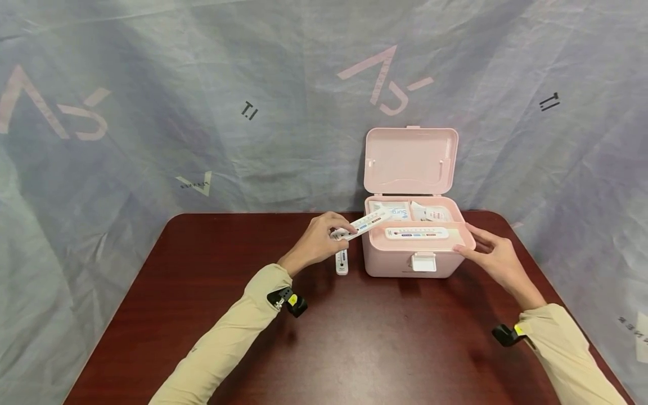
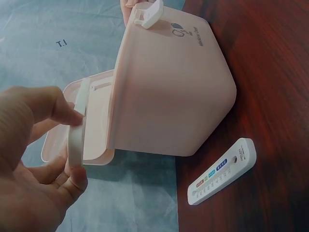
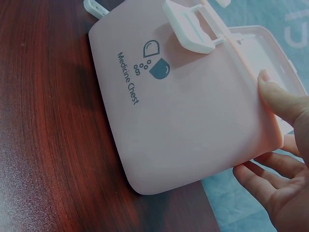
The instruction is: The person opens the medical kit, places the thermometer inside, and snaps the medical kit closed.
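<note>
My left hand (image 1: 320,238) pinches a white thermometer (image 1: 373,220) by its near end, between thumb and fingers. Its far end overlaps the left rim of a pink medicine chest (image 1: 390,265) in the head view. A second thermometer (image 2: 223,170) lies on the table just left of the chest, partly hidden under my left hand in the head view. On the chest's front tray rests a third thermometer (image 1: 417,233). My right hand (image 1: 492,257) holds the chest at its right front corner, thumb (image 3: 279,99) over the rim and fingers along the side wall.
The chest's lid (image 1: 410,160) stands raised at the back. White packets (image 1: 395,211) fill the rear compartment behind the tray. A white latch (image 1: 423,262) hangs at the front. Behind the dark red table (image 1: 324,337) hangs a grey printed cloth (image 1: 283,112).
</note>
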Tool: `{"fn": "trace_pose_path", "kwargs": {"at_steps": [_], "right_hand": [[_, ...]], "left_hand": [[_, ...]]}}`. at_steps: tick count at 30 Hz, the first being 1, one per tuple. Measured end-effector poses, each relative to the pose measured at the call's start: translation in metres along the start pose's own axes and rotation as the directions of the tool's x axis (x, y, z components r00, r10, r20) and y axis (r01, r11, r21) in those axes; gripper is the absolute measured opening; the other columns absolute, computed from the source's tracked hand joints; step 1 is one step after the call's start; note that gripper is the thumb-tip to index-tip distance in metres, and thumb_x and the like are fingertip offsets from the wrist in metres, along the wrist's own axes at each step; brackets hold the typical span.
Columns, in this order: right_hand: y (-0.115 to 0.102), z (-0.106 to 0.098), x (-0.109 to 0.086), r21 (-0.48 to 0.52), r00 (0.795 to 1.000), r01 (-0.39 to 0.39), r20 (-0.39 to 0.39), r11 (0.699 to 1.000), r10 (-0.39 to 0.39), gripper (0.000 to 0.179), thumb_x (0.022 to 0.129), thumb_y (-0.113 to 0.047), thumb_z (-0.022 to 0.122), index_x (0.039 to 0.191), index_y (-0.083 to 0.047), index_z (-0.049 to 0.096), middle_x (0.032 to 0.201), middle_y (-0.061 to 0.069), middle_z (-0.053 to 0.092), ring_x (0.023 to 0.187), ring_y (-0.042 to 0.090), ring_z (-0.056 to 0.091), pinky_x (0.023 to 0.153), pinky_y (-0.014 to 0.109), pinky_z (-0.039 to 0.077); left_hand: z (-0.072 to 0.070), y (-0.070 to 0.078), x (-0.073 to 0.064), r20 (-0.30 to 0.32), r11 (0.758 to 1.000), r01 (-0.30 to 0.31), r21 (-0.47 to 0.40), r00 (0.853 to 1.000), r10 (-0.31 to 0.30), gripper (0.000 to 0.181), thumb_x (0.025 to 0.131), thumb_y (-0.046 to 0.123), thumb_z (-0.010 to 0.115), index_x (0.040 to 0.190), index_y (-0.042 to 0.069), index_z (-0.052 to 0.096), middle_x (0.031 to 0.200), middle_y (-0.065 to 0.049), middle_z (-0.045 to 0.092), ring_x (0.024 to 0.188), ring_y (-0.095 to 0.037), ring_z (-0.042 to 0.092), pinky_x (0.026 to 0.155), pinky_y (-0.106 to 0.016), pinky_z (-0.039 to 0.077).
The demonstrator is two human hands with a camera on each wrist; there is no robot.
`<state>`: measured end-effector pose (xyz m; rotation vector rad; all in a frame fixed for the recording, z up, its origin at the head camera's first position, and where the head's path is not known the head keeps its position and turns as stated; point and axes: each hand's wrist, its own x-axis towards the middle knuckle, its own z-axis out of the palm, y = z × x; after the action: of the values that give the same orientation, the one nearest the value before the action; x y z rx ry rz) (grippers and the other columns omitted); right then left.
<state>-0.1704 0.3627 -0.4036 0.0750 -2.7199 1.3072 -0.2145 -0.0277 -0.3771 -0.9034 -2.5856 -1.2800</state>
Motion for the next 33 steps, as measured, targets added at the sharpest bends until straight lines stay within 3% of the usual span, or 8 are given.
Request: {"fn": "trace_pose_path", "kwargs": {"at_steps": [10, 18, 25, 33], "right_hand": [[0.001, 0.0, 0.001, 0.007, 1.0, 0.002, 0.0, 1.0, -0.002, 0.073, 0.083, -0.034, 0.072, 0.144, -0.009, 0.039, 0.141, 0.024, 0.042, 0.117, 0.043, 0.049, 0.069, 0.009, 0.046], [0.002, 0.0, 0.002, 0.017, 1.0, 0.011, -0.007, 1.0, -0.011, 0.07, 0.083, -0.031, 0.073, 0.143, -0.009, 0.042, 0.139, 0.023, 0.044, 0.113, 0.027, 0.055, 0.071, 0.011, 0.047], [0.0, 0.0, 0.001, 0.009, 1.0, 0.003, -0.007, 1.0, -0.003, 0.07, 0.083, -0.031, 0.073, 0.143, -0.009, 0.042, 0.139, 0.022, 0.044, 0.115, 0.032, 0.054, 0.07, 0.01, 0.047], [-0.002, -0.001, 0.001, 0.021, 1.0, 0.0, -0.002, 1.0, 0.0, 0.071, 0.083, -0.031, 0.073, 0.143, -0.008, 0.041, 0.139, 0.022, 0.044, 0.116, 0.04, 0.051, 0.07, 0.01, 0.047]], "left_hand": [[0.002, 0.004, 0.005, 0.036, 1.0, -0.012, -0.001, 0.999, 0.012, 0.025, 0.071, 0.006, 0.07, 0.094, 0.014, 0.076, 0.101, 0.0, 0.062, 0.089, -0.012, 0.054, 0.069, -0.025, 0.043], [0.006, 0.005, 0.008, 0.062, 1.0, 0.0, -0.019, 0.998, 0.001, 0.025, 0.072, 0.008, 0.068, 0.094, 0.017, 0.076, 0.103, 0.002, 0.061, 0.094, -0.011, 0.053, 0.074, -0.026, 0.045], [0.008, 0.005, 0.012, 0.064, 0.999, -0.017, -0.03, 0.998, 0.019, 0.026, 0.072, 0.007, 0.066, 0.094, 0.016, 0.076, 0.102, 0.001, 0.06, 0.09, -0.011, 0.053, 0.071, -0.029, 0.047], [0.01, 0.008, 0.013, 0.08, 0.999, -0.002, -0.033, 0.997, 0.005, 0.025, 0.073, 0.006, 0.067, 0.095, 0.015, 0.075, 0.103, 0.001, 0.06, 0.089, -0.01, 0.053, 0.069, -0.023, 0.045]]}}
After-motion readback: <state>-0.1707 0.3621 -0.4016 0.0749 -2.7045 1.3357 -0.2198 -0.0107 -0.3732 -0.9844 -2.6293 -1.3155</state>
